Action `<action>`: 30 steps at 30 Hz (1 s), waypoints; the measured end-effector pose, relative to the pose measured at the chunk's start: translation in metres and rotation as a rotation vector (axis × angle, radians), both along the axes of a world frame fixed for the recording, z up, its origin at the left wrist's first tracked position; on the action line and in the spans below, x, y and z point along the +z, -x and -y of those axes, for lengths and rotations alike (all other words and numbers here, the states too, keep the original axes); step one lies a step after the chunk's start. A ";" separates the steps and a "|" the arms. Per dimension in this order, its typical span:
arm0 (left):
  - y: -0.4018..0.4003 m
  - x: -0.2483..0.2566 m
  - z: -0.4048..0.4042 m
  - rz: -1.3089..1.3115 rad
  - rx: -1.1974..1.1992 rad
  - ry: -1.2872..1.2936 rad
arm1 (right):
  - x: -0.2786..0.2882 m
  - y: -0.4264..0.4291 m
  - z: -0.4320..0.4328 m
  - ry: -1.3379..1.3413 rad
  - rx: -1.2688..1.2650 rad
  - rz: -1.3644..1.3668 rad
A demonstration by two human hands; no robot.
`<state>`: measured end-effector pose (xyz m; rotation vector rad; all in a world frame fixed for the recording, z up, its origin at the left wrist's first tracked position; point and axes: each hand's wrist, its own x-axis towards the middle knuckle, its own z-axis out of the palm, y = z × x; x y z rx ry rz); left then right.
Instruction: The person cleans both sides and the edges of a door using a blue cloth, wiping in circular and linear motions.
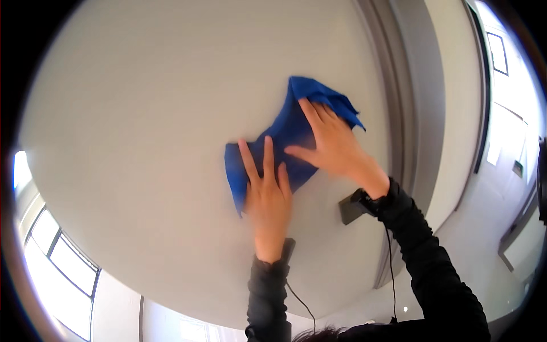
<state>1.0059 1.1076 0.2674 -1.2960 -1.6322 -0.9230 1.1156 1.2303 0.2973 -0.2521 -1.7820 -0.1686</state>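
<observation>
A blue cloth (280, 124) lies crumpled against a broad pale surface (149, 107). My left hand (269, 192) presses on its lower left part, fingers spread and pointing up the picture. On the cloth's right part rests my right hand (335, 143), thumb held out to the side and index finger extended. The tips of its other fingers meet a raised fold of cloth, so whether they pinch it is hidden. Both forearms wear black sleeves, and a dark device (363, 203) is strapped at the right wrist.
A grey-brown edge trim (395, 107) bounds the pale surface on the right. Thin black cables (391, 265) run from both wrists toward the body. Windows (64, 265) show at lower left, and a bright room with framed panels (498, 53) at far right.
</observation>
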 end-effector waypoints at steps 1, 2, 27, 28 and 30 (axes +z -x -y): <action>0.009 0.013 0.012 0.000 0.026 -0.012 | 0.014 0.010 0.006 -0.060 0.023 0.019; 0.019 0.028 0.024 -0.008 0.004 -0.033 | 0.032 0.022 0.017 -0.077 0.045 0.017; 0.131 0.177 0.049 -0.594 0.239 -0.290 | 0.166 0.099 0.014 -0.353 -0.271 -0.211; 0.126 0.162 0.045 -0.607 0.226 -0.241 | 0.151 0.092 0.006 -0.410 -0.302 -0.214; 0.111 0.134 0.035 -0.635 0.204 -0.145 | 0.115 0.064 -0.006 -0.366 -0.276 -0.132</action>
